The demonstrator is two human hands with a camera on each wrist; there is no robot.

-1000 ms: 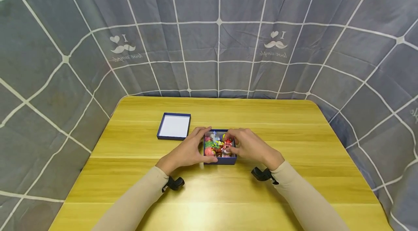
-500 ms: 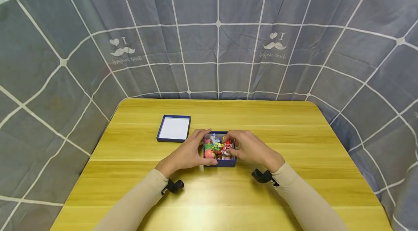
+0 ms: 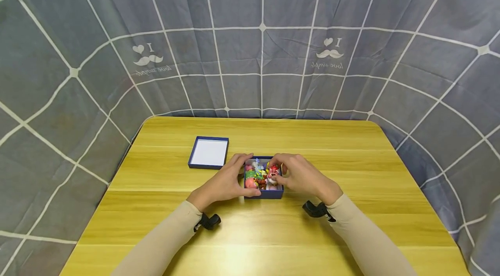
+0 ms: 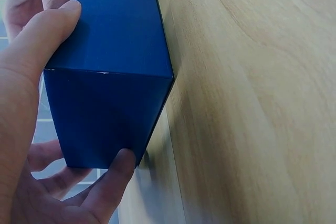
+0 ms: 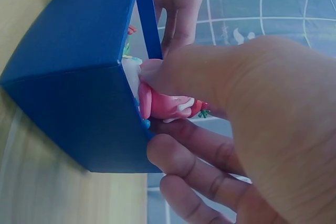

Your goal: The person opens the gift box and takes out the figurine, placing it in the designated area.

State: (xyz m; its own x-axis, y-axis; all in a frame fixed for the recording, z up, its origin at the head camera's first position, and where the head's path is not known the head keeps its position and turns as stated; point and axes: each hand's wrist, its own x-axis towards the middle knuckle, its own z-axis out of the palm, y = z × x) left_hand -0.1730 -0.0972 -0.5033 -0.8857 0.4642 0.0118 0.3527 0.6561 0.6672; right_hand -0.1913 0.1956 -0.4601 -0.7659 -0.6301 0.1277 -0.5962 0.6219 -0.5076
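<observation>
A blue open-topped box (image 3: 266,195) stands on the table, packed with several small colourful toy figurines. My left hand (image 3: 223,179) grips the box from its left side, thumb at the near wall and fingers reaching the far corner. In the left wrist view, the blue outer walls (image 4: 113,35) hide the contents. My right hand (image 3: 302,177) is over the box's right side and pinches a pink figurine (image 5: 165,106) between thumb and fingers. That figurine has a red top with a green tip and sticks up past the rim in the right wrist view. Its lower end is hidden.
A blue box lid (image 3: 208,153) with a white inside lies upturned, left of and behind the box. The wooden table (image 3: 332,137) ends at a grey curtain (image 3: 234,50) with white lines, which surrounds its far edge and sides.
Almost nothing differs. Both hands stay on the box and the figurine; the head view shifts slightly.
</observation>
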